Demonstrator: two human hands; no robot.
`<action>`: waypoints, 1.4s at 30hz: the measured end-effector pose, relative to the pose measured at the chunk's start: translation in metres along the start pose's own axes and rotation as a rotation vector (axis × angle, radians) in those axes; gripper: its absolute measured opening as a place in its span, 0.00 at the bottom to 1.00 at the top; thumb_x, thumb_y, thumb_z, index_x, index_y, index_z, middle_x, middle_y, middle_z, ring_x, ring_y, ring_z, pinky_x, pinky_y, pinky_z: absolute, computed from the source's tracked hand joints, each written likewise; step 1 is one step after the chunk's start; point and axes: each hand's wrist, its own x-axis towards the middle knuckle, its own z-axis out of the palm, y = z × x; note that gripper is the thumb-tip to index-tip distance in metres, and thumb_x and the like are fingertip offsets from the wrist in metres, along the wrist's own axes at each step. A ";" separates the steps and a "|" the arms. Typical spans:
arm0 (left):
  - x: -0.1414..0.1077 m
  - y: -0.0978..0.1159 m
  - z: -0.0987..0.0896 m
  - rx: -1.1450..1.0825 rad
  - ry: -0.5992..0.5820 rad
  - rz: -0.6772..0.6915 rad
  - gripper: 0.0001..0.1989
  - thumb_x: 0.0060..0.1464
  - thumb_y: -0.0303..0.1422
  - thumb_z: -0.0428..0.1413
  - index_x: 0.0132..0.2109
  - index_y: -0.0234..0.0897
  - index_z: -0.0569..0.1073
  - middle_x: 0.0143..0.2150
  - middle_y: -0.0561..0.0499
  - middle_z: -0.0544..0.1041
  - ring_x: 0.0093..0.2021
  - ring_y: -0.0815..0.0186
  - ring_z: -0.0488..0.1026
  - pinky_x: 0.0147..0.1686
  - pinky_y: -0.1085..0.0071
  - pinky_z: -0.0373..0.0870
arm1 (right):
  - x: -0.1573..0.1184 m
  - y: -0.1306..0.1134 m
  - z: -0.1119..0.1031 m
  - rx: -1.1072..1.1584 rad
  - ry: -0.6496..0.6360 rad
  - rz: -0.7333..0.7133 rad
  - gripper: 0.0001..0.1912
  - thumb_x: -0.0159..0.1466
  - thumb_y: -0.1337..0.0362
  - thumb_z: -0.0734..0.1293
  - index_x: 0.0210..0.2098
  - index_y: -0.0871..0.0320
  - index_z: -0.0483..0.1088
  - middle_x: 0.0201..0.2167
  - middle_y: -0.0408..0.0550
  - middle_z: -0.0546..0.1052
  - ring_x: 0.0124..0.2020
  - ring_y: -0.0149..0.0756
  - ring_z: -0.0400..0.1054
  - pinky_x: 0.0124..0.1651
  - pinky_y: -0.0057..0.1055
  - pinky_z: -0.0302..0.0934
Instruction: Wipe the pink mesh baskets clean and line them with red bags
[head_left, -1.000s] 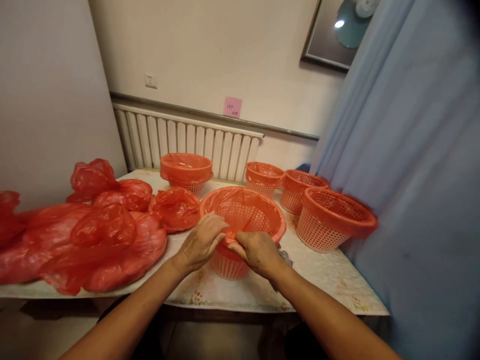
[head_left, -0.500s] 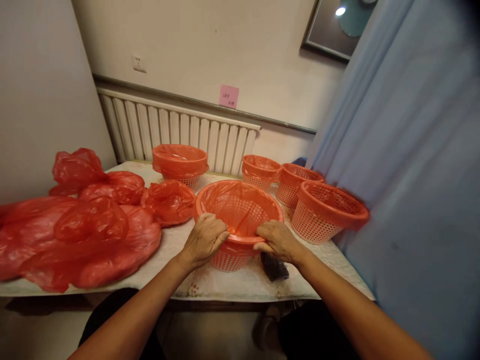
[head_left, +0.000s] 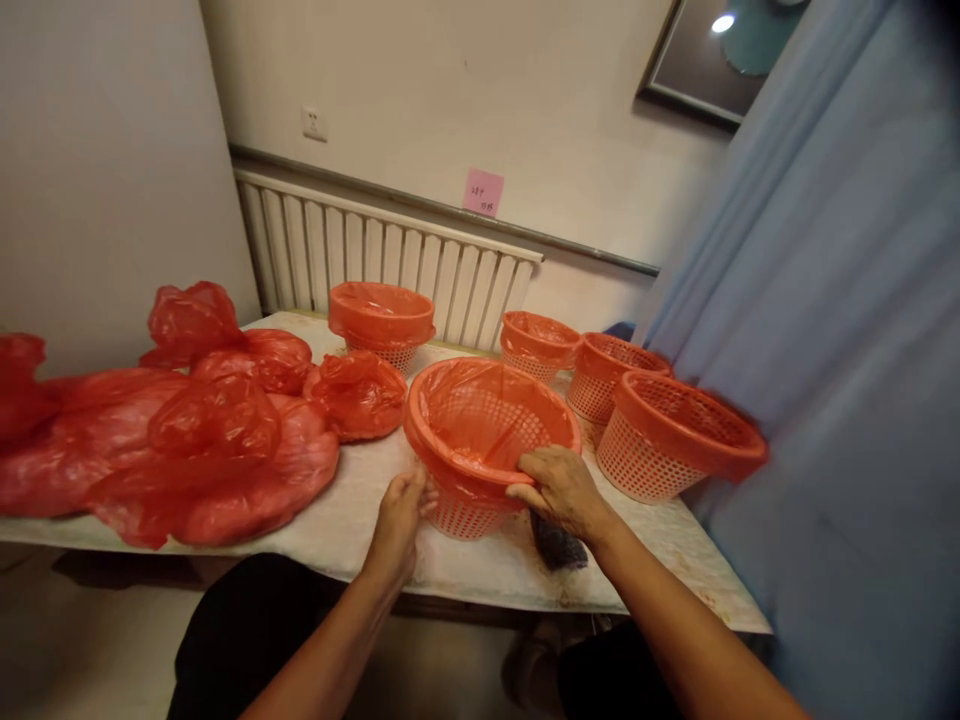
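A red plastic basket [head_left: 461, 450] with perforated sides stands upright at the table's front, lined with a red plastic bag [head_left: 487, 405] folded over its rim. My right hand [head_left: 559, 488] is closed on the near right of that rim, fingers inside and thumb outside. Low at the basket's left front is my left hand [head_left: 403, 515], its fingers loosely bent and apart, off the rim; whether the fingertips touch the basket's side I cannot tell. Partly under my right wrist lies a small dark packet [head_left: 559, 545].
Several lined baskets stand behind and to the right, such as one by the radiator [head_left: 381, 315] and one at the curtain [head_left: 675, 440]. Filled red bags [head_left: 225, 450] cover the table's left. A blue curtain [head_left: 840, 380] bounds the right.
My left hand has let go of the rim and dropped to the basket's left side. My right hand keeps its grip. The view has shifted slightly left.
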 end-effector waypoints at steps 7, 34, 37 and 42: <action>0.007 0.006 0.006 -0.236 -0.117 -0.225 0.16 0.47 0.42 0.63 0.34 0.34 0.71 0.27 0.51 0.74 0.26 0.70 0.73 0.30 0.72 0.72 | -0.002 -0.002 0.003 0.006 0.014 0.021 0.31 0.67 0.40 0.48 0.25 0.57 0.64 0.23 0.46 0.70 0.27 0.34 0.61 0.34 0.30 0.45; 0.008 0.001 -0.006 -0.573 -0.173 -0.311 0.08 0.61 0.34 0.51 0.35 0.37 0.71 0.31 0.50 0.78 0.29 0.69 0.76 0.32 0.72 0.73 | 0.001 -0.007 0.001 0.026 0.032 0.044 0.31 0.67 0.41 0.49 0.23 0.57 0.64 0.21 0.46 0.69 0.25 0.33 0.60 0.32 0.30 0.44; 0.005 0.009 -0.004 -0.571 -0.213 -0.303 0.12 0.61 0.40 0.51 0.38 0.37 0.72 0.35 0.47 0.80 0.34 0.66 0.77 0.35 0.70 0.74 | 0.001 -0.008 -0.001 0.027 0.030 0.042 0.31 0.68 0.41 0.49 0.24 0.57 0.64 0.22 0.46 0.69 0.25 0.33 0.61 0.32 0.31 0.44; 0.002 0.007 -0.002 -0.459 -0.223 -0.246 0.08 0.54 0.30 0.57 0.42 0.39 0.72 0.41 0.48 0.79 0.37 0.66 0.78 0.41 0.66 0.74 | 0.001 -0.009 -0.002 0.021 0.041 0.045 0.31 0.68 0.41 0.50 0.23 0.57 0.64 0.21 0.46 0.69 0.25 0.33 0.61 0.32 0.31 0.44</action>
